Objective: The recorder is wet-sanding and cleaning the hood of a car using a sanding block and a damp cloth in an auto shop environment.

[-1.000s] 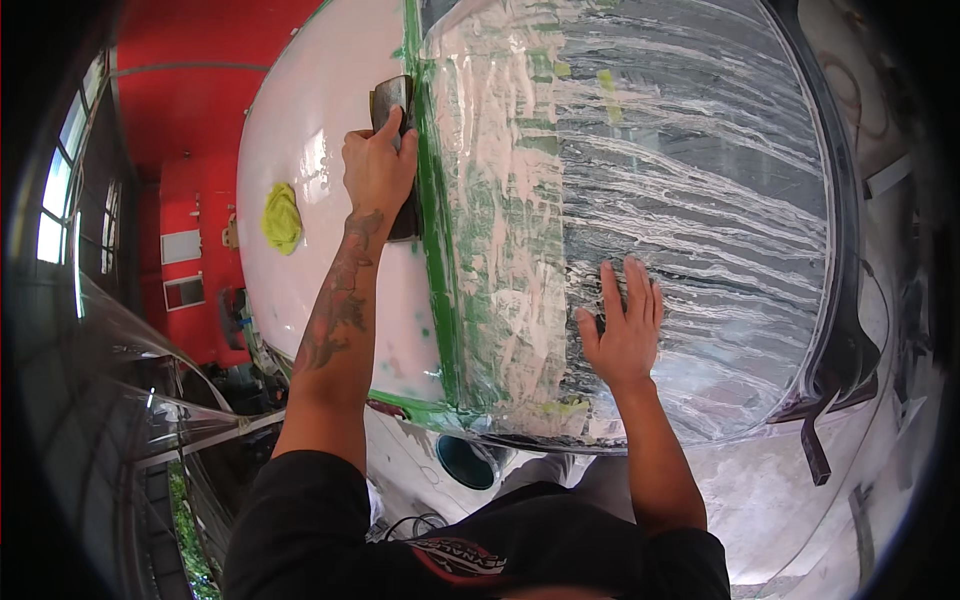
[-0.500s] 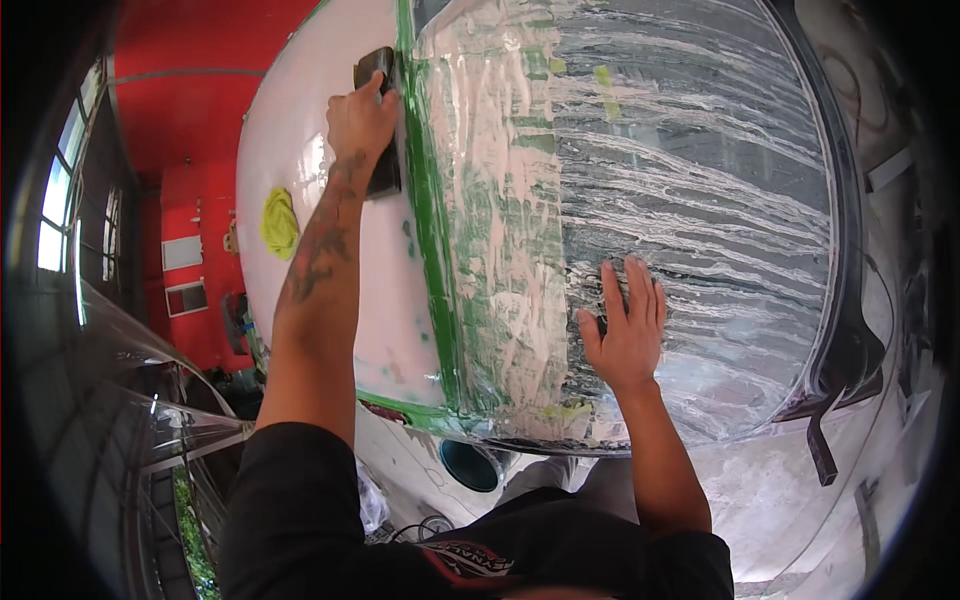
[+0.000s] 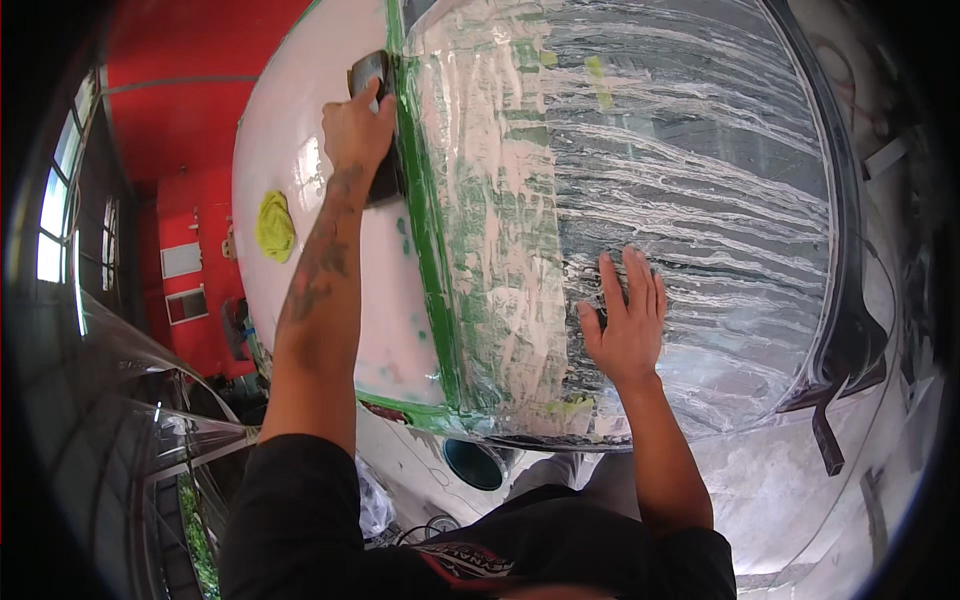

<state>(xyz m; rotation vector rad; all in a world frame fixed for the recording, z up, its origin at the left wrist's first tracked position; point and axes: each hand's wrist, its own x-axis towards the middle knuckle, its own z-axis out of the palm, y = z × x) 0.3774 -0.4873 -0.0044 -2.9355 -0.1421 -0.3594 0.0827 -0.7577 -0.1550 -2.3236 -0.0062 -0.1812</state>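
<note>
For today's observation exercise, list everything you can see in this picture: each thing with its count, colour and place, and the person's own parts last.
car body panel: one, white, upper left, under the left hand
green masking tape: one strip, green, along the panel's edge beside the glass
car window: one, dark glass under streaked clear film, centre right
sanding block: one, dark, on the panel by the tape
yellow cloth: one, yellow, on the panel, left
left hand: gripping the sanding block
right hand: flat, fingers spread, on the window
</note>
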